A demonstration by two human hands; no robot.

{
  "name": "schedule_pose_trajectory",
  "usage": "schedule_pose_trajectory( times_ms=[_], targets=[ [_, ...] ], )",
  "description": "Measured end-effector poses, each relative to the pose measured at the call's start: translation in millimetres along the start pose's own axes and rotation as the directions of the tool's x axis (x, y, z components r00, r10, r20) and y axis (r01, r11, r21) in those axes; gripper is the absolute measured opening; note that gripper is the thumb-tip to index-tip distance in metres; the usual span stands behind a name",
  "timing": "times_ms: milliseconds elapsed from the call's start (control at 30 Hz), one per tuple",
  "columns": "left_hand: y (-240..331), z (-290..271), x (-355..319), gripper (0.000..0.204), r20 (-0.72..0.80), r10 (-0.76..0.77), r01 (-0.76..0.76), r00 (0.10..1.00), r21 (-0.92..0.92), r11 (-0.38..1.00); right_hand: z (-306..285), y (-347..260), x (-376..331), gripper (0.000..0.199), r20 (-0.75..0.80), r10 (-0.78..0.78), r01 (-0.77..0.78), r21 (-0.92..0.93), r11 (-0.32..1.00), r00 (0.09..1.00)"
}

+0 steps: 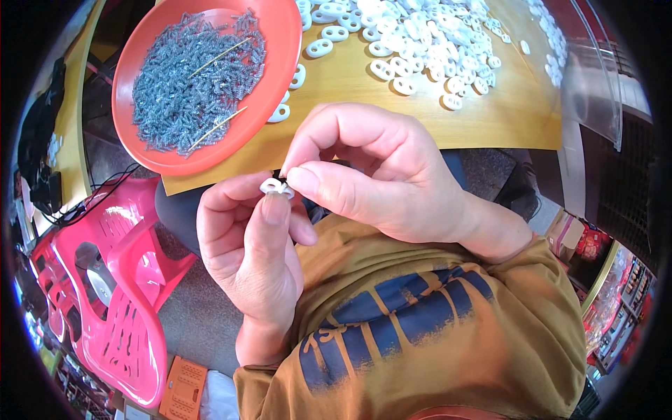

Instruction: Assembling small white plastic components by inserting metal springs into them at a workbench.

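Note:
In front of my chest, my left hand (253,255) pinches a small white two-holed plastic piece (270,185) between thumb and fingers. My right hand (385,171) comes in from the right, its thumb and forefinger pressed together at the piece's right end. Whatever lies between those fingertips is too small and covered to name. Beyond the left hand, a round red plate (292,42) holds a heap of small grey metal springs (189,80). Two thin yellowish sticks (218,127) lie on the springs. More white two-holed pieces (434,42) are piled past my right hand.
The yellow wooden table (343,84) has its near edge just beyond my hands. A clear plastic container (591,77) stands at the far right. On the left are pink plastic chairs (129,343), with an orange crate (183,388) on the floor. Shelves of goods (619,308) are at the right.

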State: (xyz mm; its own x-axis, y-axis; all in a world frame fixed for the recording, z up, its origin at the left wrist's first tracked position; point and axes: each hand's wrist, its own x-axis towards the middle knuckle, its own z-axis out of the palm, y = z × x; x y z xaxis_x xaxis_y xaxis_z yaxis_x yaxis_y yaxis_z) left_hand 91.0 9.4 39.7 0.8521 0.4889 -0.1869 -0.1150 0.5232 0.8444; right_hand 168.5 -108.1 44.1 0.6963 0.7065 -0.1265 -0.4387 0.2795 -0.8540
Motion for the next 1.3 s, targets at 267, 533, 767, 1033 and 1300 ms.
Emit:
schedule_pose_trajectory(
  times_ms=[267,533,767,1033,1300],
  targets=[
    [3,-3,-4,0.015,0.06,0.073,-0.082,0.996,0.161,0.984,-4,-7,1,0.004,0.098,-0.188,0.212,-0.502,0.838,0.977],
    [-2,-7,-4,0.014,0.102,0.014,-0.026,0.995,0.118,0.993,-1,4,-2,0.009,-0.038,-0.145,0.128,-0.295,0.947,0.989],
    [-4,-5,-5,0.015,0.085,0.003,-0.009,0.996,0.065,0.998,-7,-2,-5,0.007,0.04,-0.156,0.16,-0.359,0.919,0.987],
    [-11,-6,-7,0.011,0.04,0.031,-0.039,0.999,0.218,0.975,-8,6,-8,0.004,0.033,-0.237,0.215,-0.554,0.804,0.971],
    [-15,2,-4,0.012,0.079,-0.062,0.052,0.995,0.115,0.992,-34,-9,-34,0.019,0.059,-0.526,0.329,-0.838,0.435,0.848]
  ],
)
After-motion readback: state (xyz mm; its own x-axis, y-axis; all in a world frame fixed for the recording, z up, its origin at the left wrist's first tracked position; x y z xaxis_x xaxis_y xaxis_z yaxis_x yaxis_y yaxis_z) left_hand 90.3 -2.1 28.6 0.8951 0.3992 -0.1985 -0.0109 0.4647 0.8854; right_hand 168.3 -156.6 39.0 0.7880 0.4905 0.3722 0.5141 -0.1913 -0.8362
